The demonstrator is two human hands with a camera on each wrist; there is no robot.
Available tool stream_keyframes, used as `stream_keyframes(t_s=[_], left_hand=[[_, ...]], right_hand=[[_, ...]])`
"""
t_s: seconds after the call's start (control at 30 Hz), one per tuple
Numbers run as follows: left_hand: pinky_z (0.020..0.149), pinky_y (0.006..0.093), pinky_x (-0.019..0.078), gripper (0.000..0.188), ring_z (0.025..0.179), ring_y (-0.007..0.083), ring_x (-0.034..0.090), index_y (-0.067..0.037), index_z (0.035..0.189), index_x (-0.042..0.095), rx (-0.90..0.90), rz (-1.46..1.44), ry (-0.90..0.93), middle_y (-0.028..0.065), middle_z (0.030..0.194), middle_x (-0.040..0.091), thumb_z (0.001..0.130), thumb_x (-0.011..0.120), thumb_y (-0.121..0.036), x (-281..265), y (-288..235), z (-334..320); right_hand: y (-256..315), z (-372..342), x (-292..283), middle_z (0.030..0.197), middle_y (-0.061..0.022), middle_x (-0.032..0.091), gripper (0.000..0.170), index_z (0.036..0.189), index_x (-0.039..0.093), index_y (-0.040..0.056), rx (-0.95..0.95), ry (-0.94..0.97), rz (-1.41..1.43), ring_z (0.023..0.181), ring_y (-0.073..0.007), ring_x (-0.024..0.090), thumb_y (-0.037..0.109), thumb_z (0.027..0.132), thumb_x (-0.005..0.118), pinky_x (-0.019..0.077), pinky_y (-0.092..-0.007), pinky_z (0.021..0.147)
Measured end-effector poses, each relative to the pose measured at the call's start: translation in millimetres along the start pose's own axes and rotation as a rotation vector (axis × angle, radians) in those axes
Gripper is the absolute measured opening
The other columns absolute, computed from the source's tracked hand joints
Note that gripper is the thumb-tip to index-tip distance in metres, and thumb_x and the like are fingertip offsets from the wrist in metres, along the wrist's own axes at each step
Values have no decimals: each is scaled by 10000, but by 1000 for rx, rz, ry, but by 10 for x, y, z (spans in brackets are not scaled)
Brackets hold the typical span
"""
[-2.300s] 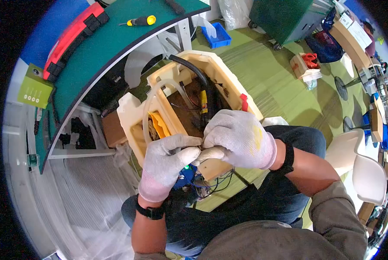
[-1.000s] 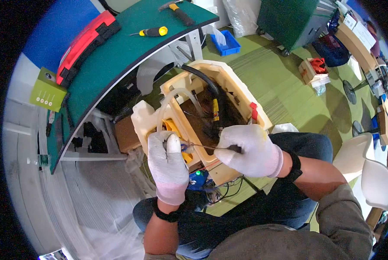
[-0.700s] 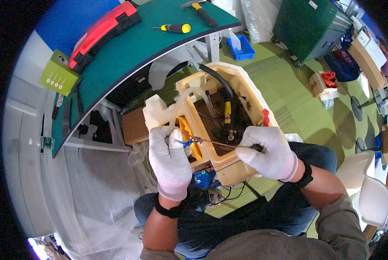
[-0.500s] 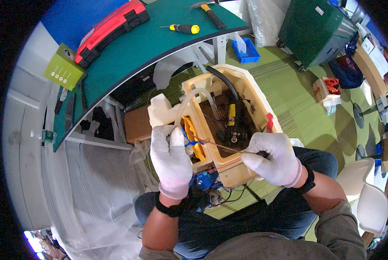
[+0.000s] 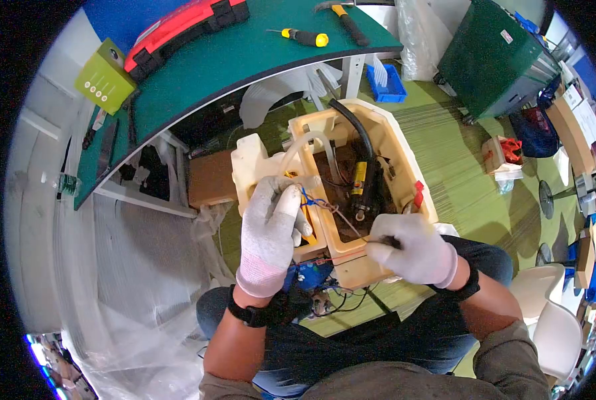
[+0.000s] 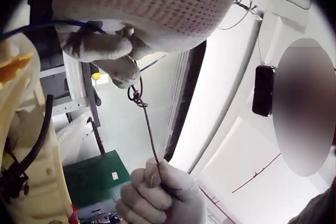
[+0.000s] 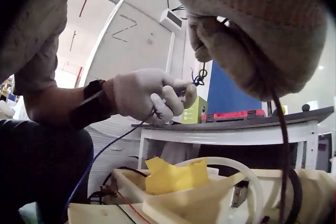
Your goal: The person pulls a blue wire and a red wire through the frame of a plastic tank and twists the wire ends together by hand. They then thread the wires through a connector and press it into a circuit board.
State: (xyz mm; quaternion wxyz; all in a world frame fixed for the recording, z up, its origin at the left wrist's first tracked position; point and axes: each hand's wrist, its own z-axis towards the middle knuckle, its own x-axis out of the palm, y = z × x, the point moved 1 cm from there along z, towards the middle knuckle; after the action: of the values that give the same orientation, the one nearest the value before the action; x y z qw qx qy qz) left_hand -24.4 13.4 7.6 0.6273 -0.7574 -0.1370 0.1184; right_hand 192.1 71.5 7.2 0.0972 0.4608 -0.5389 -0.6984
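In the head view, the gloved left hand (image 5: 269, 233) pinches a blue wire (image 5: 308, 199) between thumb and fingers. The gloved right hand (image 5: 414, 253) grips a brown wire (image 5: 348, 223), its fingers curled. Both wires meet in a looped knot (image 6: 137, 99) just beyond the left fingertips, and the brown wire runs straight from there to the right fist. The blue wire (image 7: 110, 145) also trails down from the left hand in the right wrist view. Below the hands stands a cream plastic housing (image 5: 406, 167) holding a black hose (image 5: 363, 133) and a pale tube (image 5: 309, 138).
A green-topped bench (image 5: 224, 63) bears a screwdriver (image 5: 304, 37), a hammer (image 5: 351, 25) and a red case (image 5: 178, 30). Beside the housing is a blue circuit board (image 5: 309, 275) with loose wires. A blue tray (image 5: 388, 85) and a green cabinet (image 5: 494, 60) stand on the floor behind.
The hands, earlier together, have moved apart with the wires stretched between them. Since half a second ago, the left hand has risen slightly and the brown wire slants more steeply. The head view has shifted.
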Motion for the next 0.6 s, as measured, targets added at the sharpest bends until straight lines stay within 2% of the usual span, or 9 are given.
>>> stream_keyframes(t_s=[0.03,0.13,0.2,0.27,0.3,0.4,0.53,0.57,0.6], left_hand=[[500,193,398,147,564,43,514,-38,1033,568,8,-12,8,37,861,659,978,523,-167,0,4,5],[507,200,421,135,576,49,524,-31,1032,572,40,-38,55,54,941,689,956,552,-141,109,13,-61],[483,207,429,95,541,65,540,-23,1010,561,20,11,110,79,950,697,943,543,-89,216,13,-132],[475,206,428,110,528,74,548,-19,1036,551,-11,-40,159,114,957,704,940,532,-68,250,11,-169],[492,209,450,171,552,81,571,-8,1092,543,-21,-52,182,146,961,704,923,540,-32,240,0,-173],[518,215,475,239,583,98,598,4,1138,538,-4,-42,194,149,946,702,900,553,5,273,-2,-181],[593,231,513,303,703,125,644,11,1171,544,-84,-141,275,132,942,697,872,590,19,275,21,-167],[630,236,517,296,736,128,646,12,1157,557,-22,-98,258,124,944,697,865,599,18,280,28,-167],[667,241,521,289,769,130,649,13,1144,570,44,-56,242,117,946,696,858,609,18,284,40,-164]], right_hand=[[33,9,11,847,-165,661,125,823,627,6,106,67,6,788,-282,671,128,836,649,517,-360,700],[-65,65,117,840,-168,658,157,894,634,2,24,-34,140,788,-287,672,148,841,657,521,-340,712],[-89,46,101,824,-158,653,282,952,631,-7,87,-25,310,769,-276,659,268,897,656,521,-342,723],[-49,36,41,810,-145,651,313,967,635,0,269,25,365,755,-266,652,308,912,646,520,-349,715],[-102,41,65,805,-140,654,322,979,637,9,148,-37,261,738,-254,658,321,903,657,520,-348,689],[-157,23,127,817,-144,660,301,995,642,18,7,-142,176,741,-243,672,298,890,680,527,-341,682],[-56,40,101,824,-146,673,265,1019,653,27,31,-179,295,758,-254,694,211,845,729,540,-338,693],[-191,34,214,823,-140,681,265,1002,649,40,-43,-199,455,748,-270,695,227,835,736,539,-345,678],[-183,19,177,818,-136,679,257,991,646,49,-78,-200,333,745,-276,692,233,834,735,538,-350,672]])
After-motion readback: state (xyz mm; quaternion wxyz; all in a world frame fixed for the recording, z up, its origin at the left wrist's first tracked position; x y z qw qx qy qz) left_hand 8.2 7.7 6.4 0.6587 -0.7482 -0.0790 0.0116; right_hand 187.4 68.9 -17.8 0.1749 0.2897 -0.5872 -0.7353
